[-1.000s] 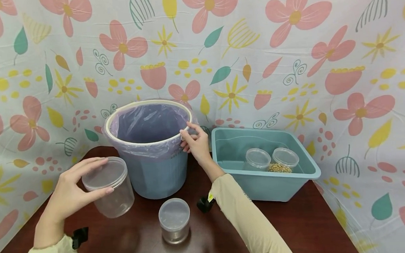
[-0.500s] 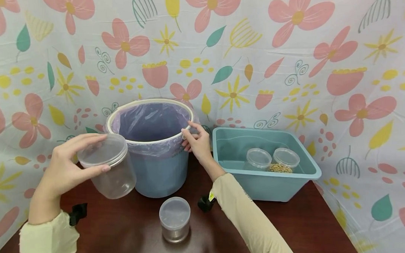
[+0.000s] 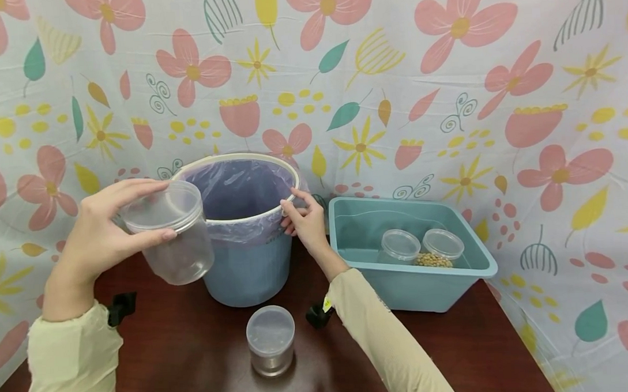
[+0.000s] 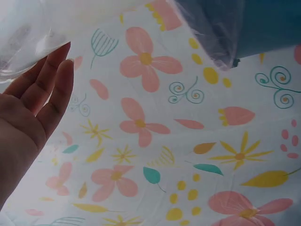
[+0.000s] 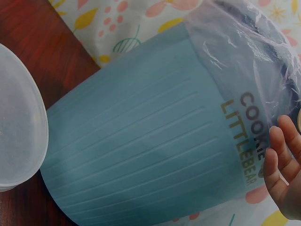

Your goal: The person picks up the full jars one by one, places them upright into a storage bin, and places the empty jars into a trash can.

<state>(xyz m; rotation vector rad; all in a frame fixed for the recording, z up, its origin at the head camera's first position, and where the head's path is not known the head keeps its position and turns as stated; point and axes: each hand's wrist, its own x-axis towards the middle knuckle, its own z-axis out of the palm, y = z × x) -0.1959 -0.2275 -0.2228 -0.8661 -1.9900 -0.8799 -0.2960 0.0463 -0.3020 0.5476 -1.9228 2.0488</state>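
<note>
In the head view my left hand (image 3: 99,232) grips a clear plastic jar (image 3: 178,255) with a screw lid, fingers and thumb around its top. The jar hangs above the table, overlapping the left side of a blue trash can (image 3: 249,267). A thin purple liner bag (image 3: 232,232) folds over the can's rim under a cream ring (image 3: 242,220). My right hand (image 3: 305,222) pinches the ring at the can's right side. The right wrist view shows the right hand's fingers (image 5: 277,165) beside the lettered can. A smaller clear jar (image 3: 270,339) stands on the table in front.
To the right sits a teal plastic tub (image 3: 421,284) holding two lidded clear jars, one a jar of yellowish beans (image 3: 434,260). The dark wooden table (image 3: 195,361) meets a flower-printed curtain (image 3: 373,101) at the back and sides.
My left hand has raised the clear jar from low beside the trash can to near its rim. The right hand stays at the ring.
</note>
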